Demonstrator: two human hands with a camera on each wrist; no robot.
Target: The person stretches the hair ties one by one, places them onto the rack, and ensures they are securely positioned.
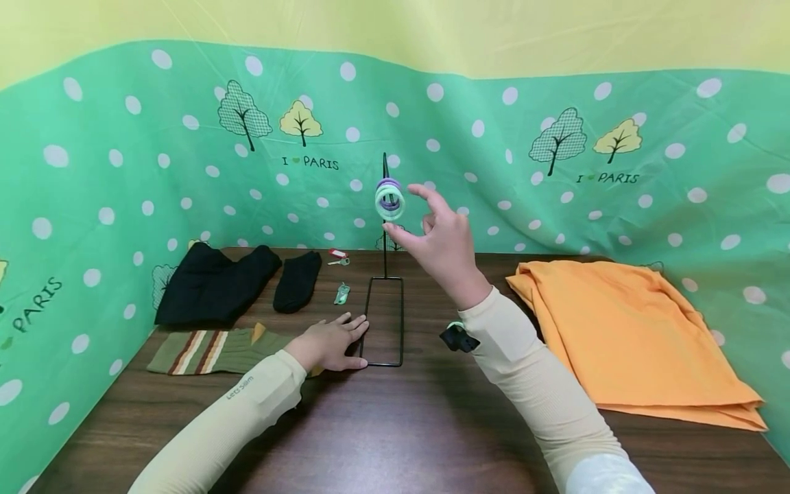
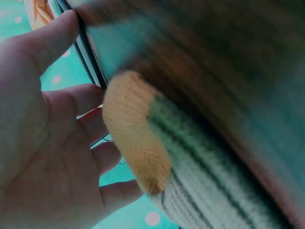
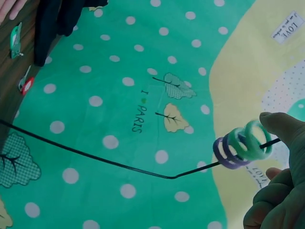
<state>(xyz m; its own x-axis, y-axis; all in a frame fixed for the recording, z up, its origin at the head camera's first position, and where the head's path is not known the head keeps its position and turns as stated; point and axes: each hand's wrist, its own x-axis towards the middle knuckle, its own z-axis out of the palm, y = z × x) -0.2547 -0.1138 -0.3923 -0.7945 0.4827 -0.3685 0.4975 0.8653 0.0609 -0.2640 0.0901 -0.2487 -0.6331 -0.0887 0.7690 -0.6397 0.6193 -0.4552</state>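
Observation:
A thin black wire stand (image 1: 385,261) rises from a rectangular wire base (image 1: 401,322) at the middle of the brown table. Green and purple rings (image 1: 389,197) hang bunched on its top hook. My right hand (image 1: 420,219) is raised just right of the rings, index finger and thumb spread, holding nothing. The right wrist view shows the thumb (image 3: 286,129) beside the rings (image 3: 243,145) on the wire (image 3: 119,164). My left hand (image 1: 354,341) lies flat on the table, fingertips on the base's left edge. In the left wrist view the left hand (image 2: 57,143) lies against the wire and a striped sock (image 2: 190,157).
Black garments (image 1: 212,285) and a black sock (image 1: 298,280) lie at back left, the striped sock (image 1: 210,350) in front of them. A folded orange cloth (image 1: 623,329) fills the right side. A red-tagged key (image 1: 337,255) and a green tag (image 1: 341,293) lie near the stand. Green spotted fabric walls the table.

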